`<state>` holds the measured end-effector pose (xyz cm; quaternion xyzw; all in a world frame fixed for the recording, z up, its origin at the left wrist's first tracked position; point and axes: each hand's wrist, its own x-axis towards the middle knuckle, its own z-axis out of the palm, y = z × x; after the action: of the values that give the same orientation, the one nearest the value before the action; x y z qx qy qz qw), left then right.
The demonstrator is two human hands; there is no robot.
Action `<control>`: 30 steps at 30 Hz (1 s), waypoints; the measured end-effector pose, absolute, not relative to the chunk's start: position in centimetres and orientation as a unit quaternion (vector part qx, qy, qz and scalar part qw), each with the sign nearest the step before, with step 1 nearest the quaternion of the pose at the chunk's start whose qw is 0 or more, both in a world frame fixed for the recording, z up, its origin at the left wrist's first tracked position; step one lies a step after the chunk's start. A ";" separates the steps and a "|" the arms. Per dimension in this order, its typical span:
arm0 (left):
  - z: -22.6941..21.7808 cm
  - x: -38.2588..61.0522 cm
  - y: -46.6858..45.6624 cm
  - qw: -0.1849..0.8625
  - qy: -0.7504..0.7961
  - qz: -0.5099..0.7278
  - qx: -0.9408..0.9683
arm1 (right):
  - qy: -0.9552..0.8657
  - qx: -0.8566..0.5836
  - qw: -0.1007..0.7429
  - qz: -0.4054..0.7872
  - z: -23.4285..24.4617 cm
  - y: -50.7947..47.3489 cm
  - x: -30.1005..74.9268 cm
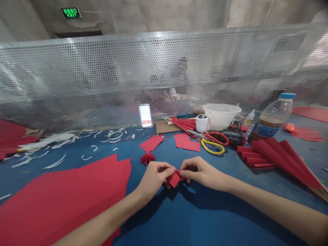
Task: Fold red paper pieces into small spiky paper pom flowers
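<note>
Between my two hands is a small piece of red paper (pixel 174 179), partly folded, held just above the blue table. My left hand (pixel 156 176) pinches its left side between thumb and fingers. On the other side, my right hand (pixel 196 172) grips the right edge with thumb and forefinger. My fingers hide part of the folds. Just beyond my left hand sits a small pleated red paper rosette (pixel 147 158). Small red paper rectangles (pixel 151 143) lie past it, with more red pieces (pixel 191 146) to the right.
Large red sheets (pixel 77 191) cover the left. Scissors (pixel 214 146), a thread spool (pixel 202 123), a white bucket (pixel 221 116) and a bottle (pixel 271 118) stand at right, near folded red fans (pixel 287 164). White scraps (pixel 115 136) litter the back, before a perforated metal screen (pixel 102 78).
</note>
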<state>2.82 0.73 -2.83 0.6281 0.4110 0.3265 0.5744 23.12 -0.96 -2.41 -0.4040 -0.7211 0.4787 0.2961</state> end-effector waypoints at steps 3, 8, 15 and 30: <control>-2.8 2.8 0.7 0.568 0.409 0.323 0.636 | -0.708 -0.403 0.304 0.494 -2.4 -0.8 23.2; -2.6 2.9 0.5 0.563 0.398 0.315 0.653 | -0.715 -0.391 0.292 0.501 -2.4 -0.7 23.2; -2.7 2.6 0.4 0.570 0.366 0.292 0.675 | -0.706 -0.356 0.284 0.542 -2.0 -1.0 23.4; -2.7 2.5 0.6 0.585 0.355 0.276 0.675 | -0.695 -0.379 0.290 0.538 -2.0 -1.0 23.2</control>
<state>2.54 0.57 -2.71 0.6752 0.3548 0.2758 0.5849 23.24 -0.97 -2.00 -0.3795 -0.6948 0.5380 0.2896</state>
